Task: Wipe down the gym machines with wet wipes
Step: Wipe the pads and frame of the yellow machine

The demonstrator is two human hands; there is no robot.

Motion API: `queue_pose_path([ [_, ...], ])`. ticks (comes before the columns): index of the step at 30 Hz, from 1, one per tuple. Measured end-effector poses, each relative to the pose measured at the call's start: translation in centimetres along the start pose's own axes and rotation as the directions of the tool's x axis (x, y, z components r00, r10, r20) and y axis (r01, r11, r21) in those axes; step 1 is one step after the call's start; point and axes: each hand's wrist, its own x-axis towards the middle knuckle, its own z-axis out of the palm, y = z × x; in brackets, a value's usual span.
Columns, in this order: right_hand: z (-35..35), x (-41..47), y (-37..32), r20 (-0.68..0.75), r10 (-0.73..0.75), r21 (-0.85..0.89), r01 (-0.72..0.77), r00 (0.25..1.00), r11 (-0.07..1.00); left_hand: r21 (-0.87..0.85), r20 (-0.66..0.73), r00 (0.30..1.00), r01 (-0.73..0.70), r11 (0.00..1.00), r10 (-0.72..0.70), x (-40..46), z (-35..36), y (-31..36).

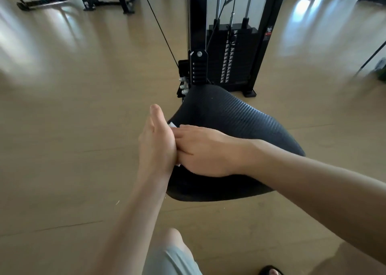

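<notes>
Machine: black cable weight-stack tower (234, 51), standing on the tan wooden floor (83, 107) beyond the seat.
Pad: black ribbed, rounded foam seat pad (229, 116), directly in front of the tower, its near edge toward the knees.
Wipe: small white wet wipe (172, 125), at the pad's left edge, mostly hidden between the two hands; only slivers showing above and below.
Left hand: left hand (155, 147) upright at the pad's left edge, thumb raised, palm against the other hand; whether clamped on the wipe cannot be told.
Right hand: right hand (206, 149) laid flat across the pad, fingers reaching into the left palm over the wipe.
Step, as judged: refolding or passing the wipe.
Doing it well: turn out a fresh damp face, spread flat, press firmly along the ribs, overlap strokes, cover edges and underside lip.
</notes>
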Motion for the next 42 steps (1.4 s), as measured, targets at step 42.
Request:
queue_pose_path([
  [42, -3.5, -4.5, 10.9, -0.092, 0.563, -0.025, -0.567, 0.821, 0.823, 0.288, 0.049, 0.997, -0.064, 0.955, 0.053, -1.1, 0.2, 0.3],
])
